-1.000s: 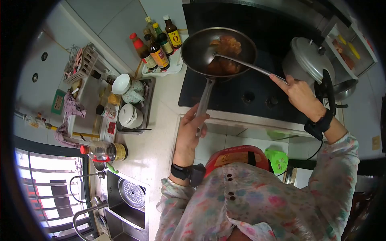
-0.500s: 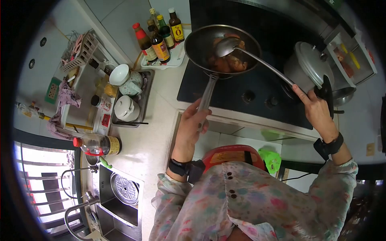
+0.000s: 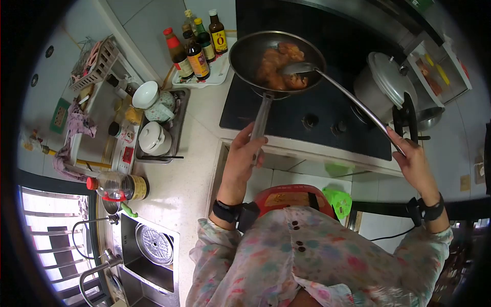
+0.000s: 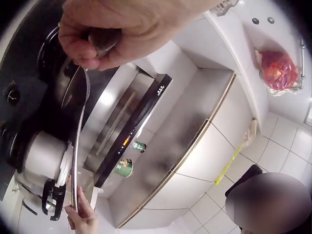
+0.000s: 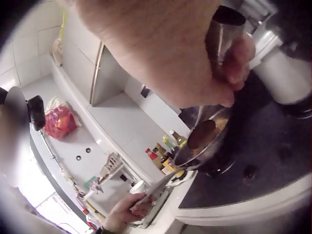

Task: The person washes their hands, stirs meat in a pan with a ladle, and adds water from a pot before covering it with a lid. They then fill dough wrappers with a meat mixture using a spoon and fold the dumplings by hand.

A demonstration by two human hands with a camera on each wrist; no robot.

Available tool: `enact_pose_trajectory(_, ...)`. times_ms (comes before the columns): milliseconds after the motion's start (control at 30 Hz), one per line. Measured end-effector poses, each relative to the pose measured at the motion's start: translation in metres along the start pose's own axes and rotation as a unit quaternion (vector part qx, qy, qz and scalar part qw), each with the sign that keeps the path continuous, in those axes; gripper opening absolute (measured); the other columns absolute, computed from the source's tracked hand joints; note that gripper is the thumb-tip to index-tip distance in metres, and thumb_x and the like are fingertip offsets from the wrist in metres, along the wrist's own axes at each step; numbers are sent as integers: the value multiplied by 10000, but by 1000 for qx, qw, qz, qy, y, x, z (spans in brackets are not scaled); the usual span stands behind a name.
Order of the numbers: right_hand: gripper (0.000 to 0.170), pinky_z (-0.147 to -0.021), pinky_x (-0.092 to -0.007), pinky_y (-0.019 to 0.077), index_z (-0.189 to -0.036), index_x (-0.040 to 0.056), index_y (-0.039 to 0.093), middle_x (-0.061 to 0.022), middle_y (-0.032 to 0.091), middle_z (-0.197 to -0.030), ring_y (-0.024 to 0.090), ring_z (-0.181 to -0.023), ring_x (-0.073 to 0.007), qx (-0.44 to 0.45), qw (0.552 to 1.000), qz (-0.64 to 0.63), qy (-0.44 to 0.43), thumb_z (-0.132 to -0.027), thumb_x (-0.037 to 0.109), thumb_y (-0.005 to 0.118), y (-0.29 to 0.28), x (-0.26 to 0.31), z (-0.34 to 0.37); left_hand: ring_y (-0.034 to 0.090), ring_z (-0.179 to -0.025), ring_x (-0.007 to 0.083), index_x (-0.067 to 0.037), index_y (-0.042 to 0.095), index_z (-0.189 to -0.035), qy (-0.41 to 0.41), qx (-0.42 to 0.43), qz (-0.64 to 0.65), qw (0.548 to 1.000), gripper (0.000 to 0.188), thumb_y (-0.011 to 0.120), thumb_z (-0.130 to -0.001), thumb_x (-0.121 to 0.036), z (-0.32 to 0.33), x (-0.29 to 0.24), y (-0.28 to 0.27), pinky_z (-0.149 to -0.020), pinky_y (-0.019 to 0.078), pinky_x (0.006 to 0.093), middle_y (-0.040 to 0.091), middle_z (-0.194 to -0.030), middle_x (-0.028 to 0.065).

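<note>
Steel ladle (image 3: 353, 100), gripped by the right hand (image 3: 418, 166), touches food (image 3: 270, 70); left hand (image 3: 238, 166) grips the pan (image 3: 246, 62), likely steadying it, near the hob's (image 3: 286, 120) left edge.

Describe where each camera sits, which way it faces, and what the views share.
Head: worn on the head, facing forward and down at the frying pan; shows the left hand, right hand and floral top.
Left wrist: on that wrist, facing past its hand to the range hood; shows both hands.
Right wrist: on that wrist, facing past its hand toward the pan and bottles; shows both hands.
Shared: both wrist views show the ladle and red bag.
</note>
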State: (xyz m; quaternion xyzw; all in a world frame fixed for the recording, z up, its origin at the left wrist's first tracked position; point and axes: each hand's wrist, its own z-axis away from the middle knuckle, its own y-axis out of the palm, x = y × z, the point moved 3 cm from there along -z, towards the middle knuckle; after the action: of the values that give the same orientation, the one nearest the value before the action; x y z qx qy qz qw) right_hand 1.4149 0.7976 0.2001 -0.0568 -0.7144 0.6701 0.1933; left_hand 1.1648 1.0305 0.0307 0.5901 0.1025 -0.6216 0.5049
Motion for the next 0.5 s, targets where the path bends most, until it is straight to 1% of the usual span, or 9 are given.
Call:
enact_pose_trajectory(33,668,-638,-392,466,-1306,234,427,-183,610,-951,577,-724,-350,9,1000,-13,12,-732,-74,574,-6,3,5,498,-478,107,2,369,-1301,1,2,0,1000,544,566,-801,-83,0,0,0,-380,355,218,586,-866,92)
enact_pose_trajectory(67,664,-671,-385,467,-1301,233,436,-201,599,-1023,582,-756,-359,31,999,-33,30,-729,-73,575,-11,6,8,500,-480,108,2,368,-1301,0,2,-1,1000,545,566,-800,-82,0,0,0,-381,355,219,586,-869,93)
enact_pose_trajectory(167,667,-677,-395,464,-1304,206,429,-207,604,-958,578,-746,-362,24,998,27,-51,-719,-79,573,-15,12,9,502,-485,108,2,367,-1301,0,2,-3,1000,546,566,-799,-79,1,0,1,-385,358,218,584,-873,93)
enact_pose_trajectory(267,658,-671,-412,461,-1304,164,421,-216,597,-879,570,-740,-373,92,992,79,-23,-710,-74,573,-12,24,-12,502,-488,109,4,368,-1299,-1,3,-6,1000,545,567,-798,-77,2,1,1,-390,360,218,583,-873,94)
enact_pose_trajectory(367,647,-658,-423,455,-1305,138,410,-224,579,-818,561,-737,-381,49,991,96,-85,-710,-62,569,7,23,-35,502,-489,113,9,367,-1298,0,3,-9,1000,548,572,-797,-80,2,0,3,-391,362,220,583,-873,95)
enact_pose_trajectory(400,621,-667,-427,449,-1293,132,428,-233,576,-813,558,-761,-387,70,991,104,-40,-715,-46,568,15,20,-44,502,-488,115,11,366,-1298,-1,1,-11,1000,550,575,-797,-82,3,-1,4,-391,362,221,583,-873,96)
enact_pose_trajectory(500,580,-674,-433,449,-1267,119,460,-234,578,-797,561,-748,-390,-28,988,78,-133,-720,-40,567,36,9,-63,494,-493,116,6,386,-1290,-2,-3,-15,1000,568,598,-773,-92,2,0,4,-397,348,232,567,-841,71)
